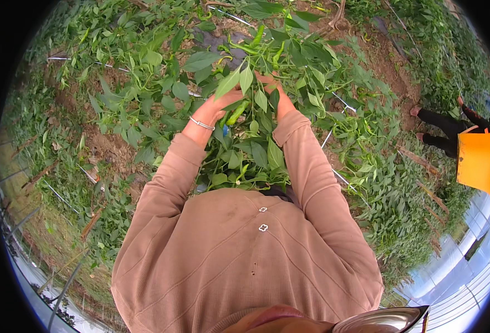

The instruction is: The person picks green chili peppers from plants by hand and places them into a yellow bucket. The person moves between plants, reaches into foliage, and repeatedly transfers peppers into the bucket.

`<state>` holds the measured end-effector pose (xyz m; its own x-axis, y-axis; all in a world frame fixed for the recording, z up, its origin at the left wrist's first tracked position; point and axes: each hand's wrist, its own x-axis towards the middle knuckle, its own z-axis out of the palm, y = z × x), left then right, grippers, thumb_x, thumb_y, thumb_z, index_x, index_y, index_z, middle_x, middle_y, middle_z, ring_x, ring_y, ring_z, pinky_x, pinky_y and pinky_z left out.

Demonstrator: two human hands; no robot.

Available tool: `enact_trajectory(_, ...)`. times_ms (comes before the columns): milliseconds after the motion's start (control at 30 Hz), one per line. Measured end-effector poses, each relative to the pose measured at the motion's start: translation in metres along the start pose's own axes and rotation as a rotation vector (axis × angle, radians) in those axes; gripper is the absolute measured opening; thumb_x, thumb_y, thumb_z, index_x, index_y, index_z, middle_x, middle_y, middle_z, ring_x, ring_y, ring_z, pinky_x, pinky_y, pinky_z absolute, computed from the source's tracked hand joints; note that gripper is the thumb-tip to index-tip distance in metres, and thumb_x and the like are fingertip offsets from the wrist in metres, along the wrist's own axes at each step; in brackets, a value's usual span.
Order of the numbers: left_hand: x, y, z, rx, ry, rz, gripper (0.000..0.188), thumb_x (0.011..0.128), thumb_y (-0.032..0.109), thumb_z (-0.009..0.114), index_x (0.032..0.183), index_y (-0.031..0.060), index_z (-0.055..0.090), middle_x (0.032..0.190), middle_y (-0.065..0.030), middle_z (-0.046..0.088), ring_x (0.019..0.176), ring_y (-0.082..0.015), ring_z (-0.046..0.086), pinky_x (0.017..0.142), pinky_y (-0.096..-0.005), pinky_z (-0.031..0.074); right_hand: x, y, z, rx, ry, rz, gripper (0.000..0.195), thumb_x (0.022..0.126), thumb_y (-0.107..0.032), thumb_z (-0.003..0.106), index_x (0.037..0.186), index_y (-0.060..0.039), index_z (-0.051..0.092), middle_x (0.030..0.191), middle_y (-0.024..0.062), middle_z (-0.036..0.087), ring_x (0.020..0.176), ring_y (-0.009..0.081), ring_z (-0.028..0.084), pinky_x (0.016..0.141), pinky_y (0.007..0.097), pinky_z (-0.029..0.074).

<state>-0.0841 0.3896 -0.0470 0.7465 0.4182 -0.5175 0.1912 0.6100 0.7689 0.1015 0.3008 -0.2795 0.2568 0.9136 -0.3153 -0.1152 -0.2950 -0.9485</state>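
Both of my hands reach in among the leaves of a pepper plant [265,141] in front of me. My left hand [227,102], with a bracelet at its wrist, is partly covered by leaves, and its fingertips are hidden. Just below it hangs a long green pepper [239,111]. To its right, my right hand [271,82] is bent inward under the foliage, its fingers mostly out of sight. Beyond the hands, more green peppers hang from the stems, one upright pepper [258,36] and another curled pepper [278,56] among them.
White cords [344,104] run through the plant rows on both sides. Wooden stakes [417,159] lean at the right. A person in dark trousers [442,125] stands there beside an orange tub [480,160]. Dark plastic mulch [215,41] covers some of the soil ahead.
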Motion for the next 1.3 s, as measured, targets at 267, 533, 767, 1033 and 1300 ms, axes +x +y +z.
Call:
enact_trajectory(267, -0.060, 0.058, 0.023, -0.085, -0.266, -0.070, 0.031, 0.087, 0.019, 0.060, 0.107, -0.0040, 0.058, 0.081, -0.0040, 0.061, 0.063, -0.0074, 0.053, 0.052, -0.0220, 0.043, -0.029, -0.073, 0.026, 0.213, -0.035, -0.371, 0.041, 0.088, -0.022, 0.054, 0.128, -0.0175, 0.049, 0.117, 0.0106, 0.058, 0.092, 0.0189, 0.058, 0.070, 0.0304, 0.046)
enact_trajectory(533, -0.089, 0.127, 0.010, -0.615, -0.347, -0.050, 0.026, 0.088, 0.031, 0.052, 0.089, 0.0051, 0.049, 0.073, -0.0034, 0.045, 0.066, -0.0146, 0.042, 0.046, -0.0248, 0.038, -0.036, -0.170, 0.048, 0.227, -0.152, 0.068, 0.041, 0.085, -0.022, 0.055, 0.125, -0.0137, 0.053, 0.101, 0.0113, 0.062, 0.085, 0.0237, 0.060, 0.067, 0.0331, 0.047)
enact_trajectory(767, -0.129, 0.205, -0.009, 0.010, -0.158, 0.298, 0.030, 0.089, 0.029, 0.061, 0.070, 0.0090, 0.049, 0.068, -0.0010, 0.052, 0.057, -0.0091, 0.045, 0.045, -0.0221, 0.037, -0.040, -0.109, 0.044, -0.072, -0.127, 0.093, 0.043, 0.084, -0.027, 0.056, 0.123, -0.0073, 0.054, 0.087, 0.0130, 0.063, 0.078, 0.0290, 0.060, 0.066, 0.0365, 0.048)
enact_trajectory(1033, -0.032, 0.201, 0.013, 1.925, -0.130, 0.196, 0.019, 0.073, 0.020, 0.065, 0.082, 0.0033, 0.070, 0.079, -0.0179, 0.065, 0.081, -0.0324, 0.064, 0.075, -0.0417, 0.052, -0.043, -0.091, 0.044, -0.845, -0.164, 0.125, 0.047, 0.081, -0.039, 0.061, 0.107, 0.0006, 0.054, 0.087, 0.0226, 0.063, 0.081, 0.0362, 0.063, 0.069, 0.0435, 0.051)
enact_trajectory(1300, 0.021, 0.072, -0.002, 1.992, -0.392, 0.253, 0.019, 0.081, 0.017, 0.059, 0.096, 0.0131, 0.069, 0.103, -0.0087, 0.067, 0.096, -0.0274, 0.065, 0.079, -0.0401, 0.052, -0.071, -0.128, 0.059, -0.488, -0.042, 0.079, 0.043, 0.077, -0.043, 0.065, 0.106, -0.0109, 0.060, 0.099, 0.0150, 0.064, 0.093, 0.0324, 0.061, 0.078, 0.0429, 0.046)
